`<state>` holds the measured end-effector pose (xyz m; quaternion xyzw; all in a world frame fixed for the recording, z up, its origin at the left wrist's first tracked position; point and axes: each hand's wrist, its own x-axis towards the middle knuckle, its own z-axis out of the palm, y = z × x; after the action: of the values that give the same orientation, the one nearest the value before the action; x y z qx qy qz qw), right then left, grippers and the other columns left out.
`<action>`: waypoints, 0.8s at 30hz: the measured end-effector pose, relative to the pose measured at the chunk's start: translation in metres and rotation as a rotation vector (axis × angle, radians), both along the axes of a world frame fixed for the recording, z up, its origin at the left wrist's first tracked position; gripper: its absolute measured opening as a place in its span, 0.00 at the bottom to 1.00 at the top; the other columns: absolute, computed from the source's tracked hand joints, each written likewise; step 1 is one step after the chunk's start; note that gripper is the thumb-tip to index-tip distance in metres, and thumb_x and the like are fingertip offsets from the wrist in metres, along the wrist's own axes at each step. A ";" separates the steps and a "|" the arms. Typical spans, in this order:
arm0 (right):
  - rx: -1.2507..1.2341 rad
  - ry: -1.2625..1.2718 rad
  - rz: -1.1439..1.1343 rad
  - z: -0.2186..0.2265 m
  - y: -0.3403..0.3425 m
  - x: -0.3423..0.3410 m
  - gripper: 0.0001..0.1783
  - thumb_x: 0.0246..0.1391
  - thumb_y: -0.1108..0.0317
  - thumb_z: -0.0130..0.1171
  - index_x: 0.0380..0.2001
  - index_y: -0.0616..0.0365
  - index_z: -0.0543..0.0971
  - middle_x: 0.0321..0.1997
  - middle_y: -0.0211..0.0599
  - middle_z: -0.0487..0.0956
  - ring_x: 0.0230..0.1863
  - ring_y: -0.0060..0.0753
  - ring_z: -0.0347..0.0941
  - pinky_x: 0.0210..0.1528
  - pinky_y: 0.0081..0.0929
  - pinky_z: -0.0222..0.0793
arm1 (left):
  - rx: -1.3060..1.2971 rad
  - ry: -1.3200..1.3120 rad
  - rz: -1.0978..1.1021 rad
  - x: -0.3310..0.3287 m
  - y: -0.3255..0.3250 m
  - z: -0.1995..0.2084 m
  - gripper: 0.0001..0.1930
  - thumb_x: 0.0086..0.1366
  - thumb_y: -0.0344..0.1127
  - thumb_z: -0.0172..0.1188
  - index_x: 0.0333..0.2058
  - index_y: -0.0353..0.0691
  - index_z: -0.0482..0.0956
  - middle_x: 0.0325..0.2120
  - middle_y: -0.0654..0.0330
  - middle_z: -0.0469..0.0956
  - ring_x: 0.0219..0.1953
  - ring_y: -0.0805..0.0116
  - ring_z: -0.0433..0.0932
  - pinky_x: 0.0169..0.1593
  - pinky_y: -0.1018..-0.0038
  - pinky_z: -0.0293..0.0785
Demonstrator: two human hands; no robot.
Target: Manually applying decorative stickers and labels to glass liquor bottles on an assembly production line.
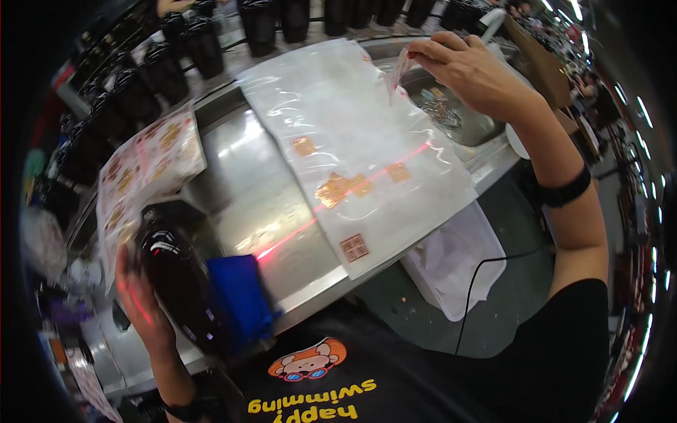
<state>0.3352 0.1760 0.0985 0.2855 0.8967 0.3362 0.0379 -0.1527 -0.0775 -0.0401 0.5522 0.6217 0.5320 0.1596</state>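
Observation:
My left hand (144, 307) is curled against the side of a dark, glossy vase (166, 257), which leans at an angle close to my body. A blue cloth (240, 292) lies against the vase's near side. Up at the far right, my right hand (469, 74) pinches a thin translucent film (398, 74) by its edge. The film hangs over the rim of a white sheet (374, 120). Several gold square decals (333, 190) lie on that sheet, and a reddish-brown square decal (354, 247) sits near its front edge.
A metal basin (469, 123) holding water and loose small pieces is at the right. A patterned decal sheet (151, 155) lies at the left on the steel bench (261, 183). Dark vases (257, 28) line the back. Below stands a white bin (458, 261) beside a black cable.

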 end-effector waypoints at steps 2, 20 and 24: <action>0.028 0.061 0.149 0.013 -0.028 -0.036 0.23 0.58 0.71 0.55 0.58 0.62 0.75 0.67 0.29 0.68 0.65 0.37 0.62 0.60 0.38 0.62 | -0.010 0.030 -0.032 0.007 0.011 0.036 0.24 0.76 0.38 0.45 0.64 0.29 0.64 0.63 0.49 0.66 0.64 0.61 0.66 0.68 0.66 0.58; -0.433 0.826 0.607 -0.014 -0.155 -0.240 0.19 0.52 0.68 0.67 0.48 0.61 0.80 0.60 0.40 0.74 0.58 0.44 0.69 0.57 0.37 0.67 | -0.054 -0.695 -0.537 0.024 0.005 0.085 0.06 0.65 0.29 0.54 0.40 0.39 0.74 0.29 0.71 0.70 0.33 0.85 0.68 0.37 0.85 0.66; -1.044 1.104 0.423 -0.039 -0.168 -0.263 0.35 0.50 0.45 0.71 0.49 0.64 0.78 0.58 0.47 0.74 0.56 0.45 0.74 0.45 0.35 0.76 | 0.238 0.074 -0.114 0.027 -0.002 0.080 0.04 0.60 0.26 0.60 0.33 0.38 0.74 0.28 0.55 0.74 0.34 0.55 0.72 0.43 0.63 0.67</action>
<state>0.0720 0.0078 0.0593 0.1796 0.8631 -0.3186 -0.3483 -0.1259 -0.0796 0.0398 0.6209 0.5273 0.5714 0.0997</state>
